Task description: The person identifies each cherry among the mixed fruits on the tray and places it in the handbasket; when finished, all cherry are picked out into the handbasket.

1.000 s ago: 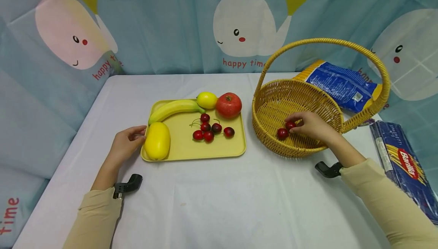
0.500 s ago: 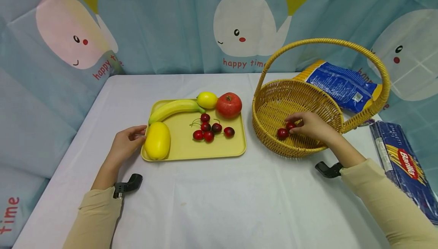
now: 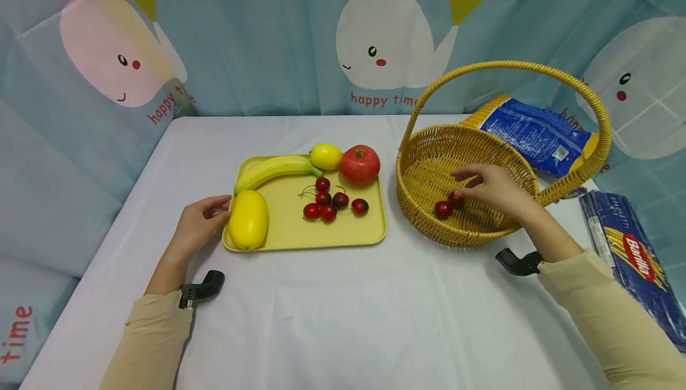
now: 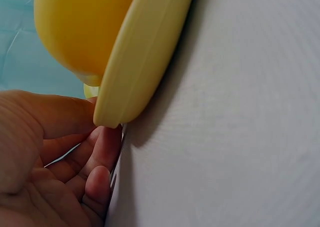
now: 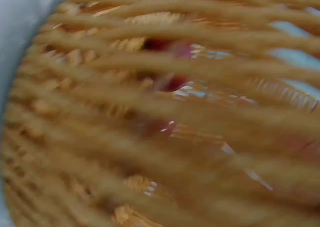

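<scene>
At the left end of the yellow tray [image 3: 300, 238], my left hand [image 3: 197, 226] pinches the tray's rim [image 4: 132, 82] between thumb and fingers. Beside it on the tray lies a plump yellow fruit [image 3: 248, 219], its kind unclear. My right hand [image 3: 493, 189] hovers inside the wicker basket [image 3: 445, 232], thumb and fingers parted and holding nothing. Just below its fingertips sit two cherries, the nearer cherry [image 3: 456, 199] and another cherry [image 3: 443, 209]. The right wrist view is blurred; basket weave [image 5: 100, 102] covers most of it, with dark red patches behind.
Also on the tray are a banana [image 3: 276, 171], a lemon [image 3: 326, 156], a red apple [image 3: 359, 165] and several cherries [image 3: 328, 212]. A blue and yellow bag [image 3: 536, 131] lies behind the basket, whose tall handle [image 3: 514, 65] arches above. A spaghetti packet [image 3: 635, 259] lies far right.
My right hand has let go of the cherry in the basket and risen slightly, its fingers spreading apart. My left hand has kept its place at the tray.
</scene>
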Motion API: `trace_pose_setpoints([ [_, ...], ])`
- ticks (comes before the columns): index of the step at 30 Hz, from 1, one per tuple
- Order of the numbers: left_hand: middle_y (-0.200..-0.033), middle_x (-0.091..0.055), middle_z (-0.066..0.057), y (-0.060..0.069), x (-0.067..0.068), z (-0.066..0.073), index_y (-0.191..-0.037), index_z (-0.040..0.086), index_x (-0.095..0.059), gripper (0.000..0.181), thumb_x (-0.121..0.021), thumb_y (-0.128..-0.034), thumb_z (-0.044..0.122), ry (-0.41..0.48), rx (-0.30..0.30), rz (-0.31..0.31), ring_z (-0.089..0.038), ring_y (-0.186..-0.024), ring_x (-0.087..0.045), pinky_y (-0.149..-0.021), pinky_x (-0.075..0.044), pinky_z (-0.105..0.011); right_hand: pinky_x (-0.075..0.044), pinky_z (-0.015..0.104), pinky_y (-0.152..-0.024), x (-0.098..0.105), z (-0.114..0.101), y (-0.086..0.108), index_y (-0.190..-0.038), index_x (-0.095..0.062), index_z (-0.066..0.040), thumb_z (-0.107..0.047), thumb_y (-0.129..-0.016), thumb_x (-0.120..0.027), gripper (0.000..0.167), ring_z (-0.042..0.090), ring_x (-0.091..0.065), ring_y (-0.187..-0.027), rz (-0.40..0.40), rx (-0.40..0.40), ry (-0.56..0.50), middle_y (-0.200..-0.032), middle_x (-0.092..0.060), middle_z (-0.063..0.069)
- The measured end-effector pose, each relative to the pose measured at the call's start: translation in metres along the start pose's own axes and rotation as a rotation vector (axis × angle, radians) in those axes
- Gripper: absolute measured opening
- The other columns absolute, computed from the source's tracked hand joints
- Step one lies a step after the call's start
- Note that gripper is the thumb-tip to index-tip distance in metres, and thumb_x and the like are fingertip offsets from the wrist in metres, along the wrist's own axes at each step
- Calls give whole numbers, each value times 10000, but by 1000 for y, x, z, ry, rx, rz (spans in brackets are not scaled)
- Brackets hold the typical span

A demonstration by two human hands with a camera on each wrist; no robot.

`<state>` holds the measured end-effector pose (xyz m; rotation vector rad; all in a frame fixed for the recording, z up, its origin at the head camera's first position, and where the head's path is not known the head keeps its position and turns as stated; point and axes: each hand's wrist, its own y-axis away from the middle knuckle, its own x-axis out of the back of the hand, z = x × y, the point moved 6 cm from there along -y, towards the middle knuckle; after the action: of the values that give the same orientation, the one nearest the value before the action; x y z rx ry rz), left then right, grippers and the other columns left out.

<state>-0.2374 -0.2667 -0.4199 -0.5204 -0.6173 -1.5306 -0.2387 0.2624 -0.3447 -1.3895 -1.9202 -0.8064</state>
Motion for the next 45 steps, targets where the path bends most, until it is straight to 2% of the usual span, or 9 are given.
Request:
trace_pose_setpoints([
  [3, -1137, -548, -205, 0, 1, 0, -1316, -18, -473, 431, -546, -915, 120, -1, -5, 3, -241, -917, -493, -649, -414, -60, -480, 455, -814, 4, -13, 2, -1233, -563, -40, -217, -878, -631, 402, 315, -569, -1019, 73, 26, -31, -1194, -577, 180],
  [9, -1151, -544, -210, 0, 1, 0, -1319, -13, -471, 431, -543, -917, 125, -7, 2, -3, -258, -943, -501, -655, -407, -51, -500, 220, -726, 0, -45, 4, -1220, -585, -94, -249, -867, -644, 391, 245, -581, -1013, 197, 82, -165, -1201, -587, 103],
  [12, -1151, -543, -211, 1, 1, 0, -1319, -13, -472, 430, -542, -916, 119, -11, 1, -5, -259, -942, -501, -654, -405, -51, -485, 167, -738, -3, -62, 5, -1228, -580, -106, -220, -868, -644, 383, 215, -577, -1025, 231, 113, -231, -1208, -583, 71],
  [20, -1141, -547, -204, 0, 1, 1, -1317, -15, -473, 429, -540, -919, 131, -13, -8, 0, -244, -921, -491, -651, -405, -55, -483, 227, -821, -22, -101, 1, -1224, -572, -64, -145, -853, -659, 390, 260, -562, -1049, 246, 215, -409, -1201, -572, 121],
  [28, -1145, -545, -206, 0, 0, 1, -1317, -18, -472, 430, -540, -920, 133, -3, -5, -4, -244, -923, -493, -656, -408, -52, -488, 322, -852, -54, -130, -9, -1187, -593, -51, -78, -838, -663, 357, 252, -574, -1022, 210, 297, -500, -1176, -581, 94],
  [32, -1146, -545, -206, 0, 0, 0, -1315, -18, -473, 432, -543, -920, 142, 1, -8, -4, -233, -921, -497, -656, -415, -59, -494, 351, -840, -75, -140, -15, -1173, -599, -45, -72, -823, -679, 361, 272, -577, -1009, 165, 301, -499, -1143, -597, 105],
  [35, -1138, -551, -202, 0, 1, 0, -1310, -20, -478, 428, -544, -918, 135, -1, -12, -1, -218, -901, -498, -650, -419, -64, -498, 362, -831, -91, -143, -22, -1164, -605, -39, -82, -816, -689, 361, 268, -578, -994, 139, 285, -455, -1117, -611, 81],
  [40, -1125, -560, -193, 0, 2, -1, -1304, -20, -485, 421, -545, -910, 116, -6, -14, 5, -203, -871, -489, -636, -419, -72, -502, 360, -816, -113, -139, -35, -1154, -612, -30, -84, -809, -696, 359, 302, -569, -998, 115, 250, -400, -1131, -609, 98],
  [45, -1121, -565, -198, -1, 1, 0, -1299, -24, -489, 422, -551, -904, 110, -8, -19, 7, -194, -857, -488, -630, -416, -74, -511, 335, -791, -122, -130, -43, -1141, -626, -37, -90, -810, -697, 343, 284, -557, -1020, 122, 215, -349, -1145, -611, 98],
])
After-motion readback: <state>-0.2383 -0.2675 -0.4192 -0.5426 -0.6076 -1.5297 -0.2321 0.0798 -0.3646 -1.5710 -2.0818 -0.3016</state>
